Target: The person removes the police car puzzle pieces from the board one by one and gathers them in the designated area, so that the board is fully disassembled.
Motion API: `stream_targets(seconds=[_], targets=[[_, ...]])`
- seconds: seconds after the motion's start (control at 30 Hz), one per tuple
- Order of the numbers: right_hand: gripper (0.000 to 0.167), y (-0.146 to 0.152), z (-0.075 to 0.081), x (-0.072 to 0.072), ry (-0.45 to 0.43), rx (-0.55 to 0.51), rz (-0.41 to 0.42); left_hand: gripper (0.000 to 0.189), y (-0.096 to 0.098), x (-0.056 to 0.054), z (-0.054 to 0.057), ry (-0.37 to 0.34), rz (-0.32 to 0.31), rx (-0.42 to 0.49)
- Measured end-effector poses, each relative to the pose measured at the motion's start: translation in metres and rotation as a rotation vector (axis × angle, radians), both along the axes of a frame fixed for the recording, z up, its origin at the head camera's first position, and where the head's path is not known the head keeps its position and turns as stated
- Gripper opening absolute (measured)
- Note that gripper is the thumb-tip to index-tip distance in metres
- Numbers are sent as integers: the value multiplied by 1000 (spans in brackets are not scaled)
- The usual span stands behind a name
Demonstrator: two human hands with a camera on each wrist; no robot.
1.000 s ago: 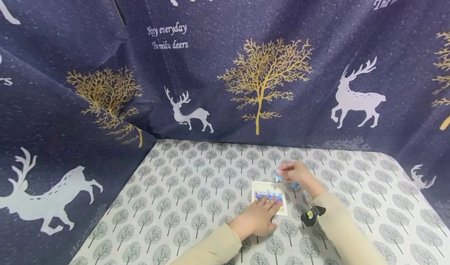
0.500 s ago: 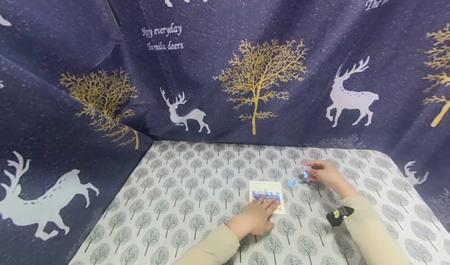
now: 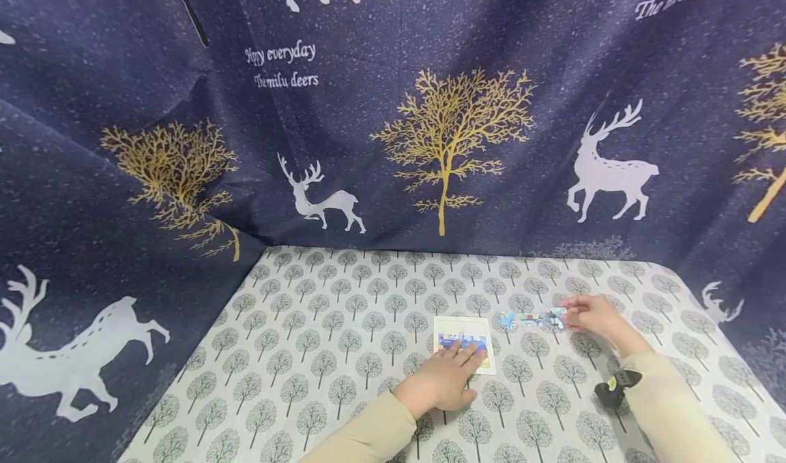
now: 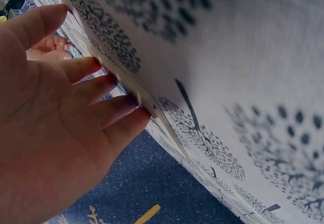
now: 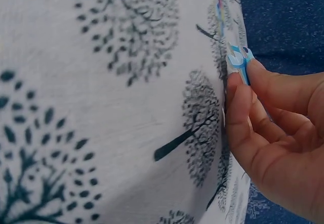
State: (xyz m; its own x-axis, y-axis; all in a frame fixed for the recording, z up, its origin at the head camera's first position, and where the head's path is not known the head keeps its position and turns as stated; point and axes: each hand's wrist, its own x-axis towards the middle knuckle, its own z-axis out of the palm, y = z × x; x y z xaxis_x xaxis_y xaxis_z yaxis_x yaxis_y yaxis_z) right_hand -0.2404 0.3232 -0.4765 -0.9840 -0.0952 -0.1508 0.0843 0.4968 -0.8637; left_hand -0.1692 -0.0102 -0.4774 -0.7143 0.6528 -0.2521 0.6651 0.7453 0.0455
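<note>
A small white-framed jigsaw puzzle (image 3: 446, 323) lies on the patterned cloth in the head view, with blue and yellow picture parts inside. My left hand (image 3: 439, 380) rests on its lower part, fingers stretched out and hiding some of the picture. From the left wrist, those fingertips touch the board's pale edge (image 4: 164, 121). To the right, my right hand (image 3: 597, 321) pinches a light blue puzzle piece (image 5: 237, 61) between thumb and fingers, low over the cloth. More loose puzzle pieces (image 3: 529, 319) form a short row between the board and this hand.
The table (image 3: 344, 313) is covered with a white cloth printed with grey trees. A dark blue curtain (image 3: 381, 176) with deer and golden trees hangs behind it and along its left side. A black strap device (image 3: 610, 389) is on the right wrist.
My right hand has moved right, away from the board, and loose puzzle pieces now lie spread in a row where it was. My left hand has stayed on the board.
</note>
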Motion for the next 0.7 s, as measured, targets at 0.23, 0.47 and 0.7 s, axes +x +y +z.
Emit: stream_targets(seconds=[0.23, 0.47, 0.7], targets=[[38, -4, 0, 3, 30, 64, -32, 70, -1, 0, 1, -10, 1, 8], [32, -3, -2, 1, 73, 171, -34, 70, 0, 1, 4, 2, 2, -3], [27, -6, 1, 4, 77, 233, -34, 68, 2, 2, -3, 21, 4, -20]])
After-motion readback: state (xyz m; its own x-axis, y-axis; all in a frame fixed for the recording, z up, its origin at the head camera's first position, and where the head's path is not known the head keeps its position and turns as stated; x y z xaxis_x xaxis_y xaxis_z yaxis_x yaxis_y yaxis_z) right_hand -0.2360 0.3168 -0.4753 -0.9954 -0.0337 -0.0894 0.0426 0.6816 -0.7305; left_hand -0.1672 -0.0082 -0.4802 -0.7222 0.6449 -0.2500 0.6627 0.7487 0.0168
